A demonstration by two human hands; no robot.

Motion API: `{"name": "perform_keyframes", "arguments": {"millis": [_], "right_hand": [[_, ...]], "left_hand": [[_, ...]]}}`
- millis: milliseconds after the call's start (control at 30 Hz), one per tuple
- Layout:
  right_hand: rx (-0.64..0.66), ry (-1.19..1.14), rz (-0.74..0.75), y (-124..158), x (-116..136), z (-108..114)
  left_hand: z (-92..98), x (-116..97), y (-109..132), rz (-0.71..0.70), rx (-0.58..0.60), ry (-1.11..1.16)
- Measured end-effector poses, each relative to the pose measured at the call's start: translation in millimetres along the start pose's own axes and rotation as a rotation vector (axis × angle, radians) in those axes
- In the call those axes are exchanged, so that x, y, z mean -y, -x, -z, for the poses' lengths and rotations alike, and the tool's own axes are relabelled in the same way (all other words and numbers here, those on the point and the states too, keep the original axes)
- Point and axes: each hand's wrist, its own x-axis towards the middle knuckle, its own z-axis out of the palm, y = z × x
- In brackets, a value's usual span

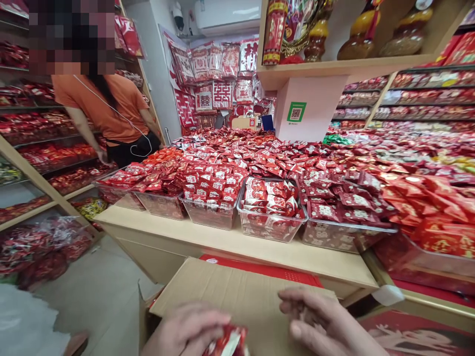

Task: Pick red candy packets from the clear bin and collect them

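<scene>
Low in the head view, my left hand (191, 330) is closed on a small red and white wrapped packet (233, 342), which sticks out past its fingertips. The hand is slightly blurred, and the view's lower edge cuts it off. To the right, my right hand (321, 321) hovers with curved fingers, its thumb apart from them, and nothing shows in its grasp. Both hands are over the flap of a brown cardboard box (226, 284); the inside of the box is mostly hidden.
Beyond the box, clear plastic bins (272, 225) heaped with red packets line a wooden counter (208, 240). A person in an orange top (115, 111) stands by the left shelves, back turned. A plastic-wrapped bundle (44, 247) lies at left. A wooden display shelf (308, 69) overhangs the counter.
</scene>
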Motion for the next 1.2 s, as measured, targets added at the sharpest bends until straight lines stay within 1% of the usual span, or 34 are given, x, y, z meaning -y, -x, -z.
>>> {"name": "perform_keyframes", "arguments": {"millis": [33, 100, 133, 167, 233, 300, 367, 467, 567, 633, 767, 833, 900, 1000, 1033, 1133, 1200], "right_hand": [[0.047, -0.099, 0.036, -8.5, 8.8, -2.2], [0.132, -0.262, 0.101, -27.5, 22.3, -4.4], [0.137, -0.322, 0.119, -37.1, 26.5, -4.4], [0.124, -0.374, 0.114, -46.1, 28.8, -3.9], [0.053, -0.465, 0.063, -60.4, 28.6, -2.3], [-0.042, -0.551, -0.016, -69.3, 23.6, -1.5], [-0.117, -0.625, -0.082, -73.8, 16.0, -2.4], [-0.165, -0.676, -0.120, -76.7, 4.0, -4.7], [-0.205, -0.648, -0.106, -78.6, -5.6, -4.8], [-0.219, -0.618, -0.093, -79.6, -10.3, -4.3], [-0.183, -0.576, -0.070, -79.8, -16.7, -5.5], [-0.178, -0.558, -0.065, -79.4, -19.3, -6.4], [-0.193, -0.535, -0.078, -79.5, -21.6, -6.3], [-0.198, -0.436, -0.078, -80.5, -24.2, -4.1], [-0.183, -0.384, -0.048, -80.8, -24.8, -3.3], [-0.110, -0.226, 0.065, -81.0, -26.5, -2.5], [-0.113, -0.177, 0.077, -81.0, -27.9, -3.2]], "left_hand": [[-0.9, -8.5, -17.5, -0.008, 0.017, -0.017], [-10.1, -18.6, -55.9, -0.023, -0.091, 0.022], [-17.5, -19.5, -74.7, -0.031, -0.147, 0.089], [-25.9, -18.0, -91.9, -0.028, -0.169, 0.175], [-42.7, -10.0, -119.9, -0.018, -0.190, 0.300], [-56.4, 0.0, -137.9, -0.021, -0.191, 0.350], [-65.9, 8.7, -147.1, -0.015, -0.164, 0.380], [-75.2, 17.2, -148.8, 0.022, -0.114, 0.434], [-82.3, 22.3, -143.0, 0.086, -0.076, 0.513], [-85.8, 24.3, -138.2, 0.131, -0.033, 0.607], [-86.1, 25.0, -132.0, 0.266, 0.112, 0.817], [-82.4, 25.5, -131.3, 0.325, 0.163, 0.866], [-77.3, 28.0, -131.2, 0.335, 0.169, 0.858], [-69.9, 35.3, -130.9, 0.305, 0.176, 0.765], [-68.3, 37.7, -130.6, 0.296, 0.198, 0.736], [-67.1, 42.2, -128.8, 0.274, 0.316, 0.690], [-68.9, 42.3, -128.0, 0.247, 0.345, 0.649]]}}
